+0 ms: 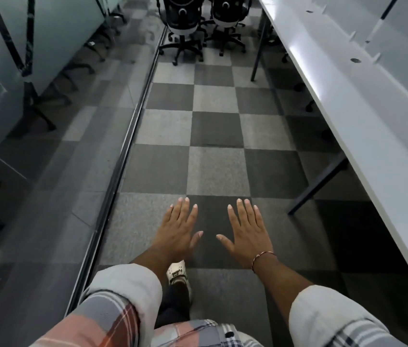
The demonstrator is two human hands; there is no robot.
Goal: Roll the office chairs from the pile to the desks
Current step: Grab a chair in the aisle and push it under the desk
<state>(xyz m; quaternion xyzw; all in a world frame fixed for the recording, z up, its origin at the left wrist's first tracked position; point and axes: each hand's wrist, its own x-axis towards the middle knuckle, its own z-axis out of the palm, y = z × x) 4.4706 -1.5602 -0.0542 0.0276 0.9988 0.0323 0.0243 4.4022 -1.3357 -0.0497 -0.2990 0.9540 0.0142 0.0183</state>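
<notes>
While both hands hover palms down at lower centre of the frame, neither holds anything. The left hand (177, 231) and right hand (246, 234) are spread flat, fingers straight & slightly apart, thumbs pointing toward each other w/ a gap btwn them. A thin bracelet (264, 257) sits on the right wrist. Rolled plaid sleeves (112, 296) fill the bottom edge, and a light shoe (176, 272) shows just below the left hand.

Two office chairs stand side by side at top centre, well apart from the hands: left chair (182, 18) & right chair (226, 13). Both are black w/ a pale seat edge, and their star bases rest on the checkered carpet (215, 166).

A long white desk (348, 96) runs down the right side from top centre to lower right, w/ dark legs (318, 184) under it. The right chair stands near its far end. Dark shapes under the desk are too blurred to tell.

A glass partition (35, 33) takes the upper left. Its metal floor track (122, 166) runs diagonally to the lower left.
</notes>
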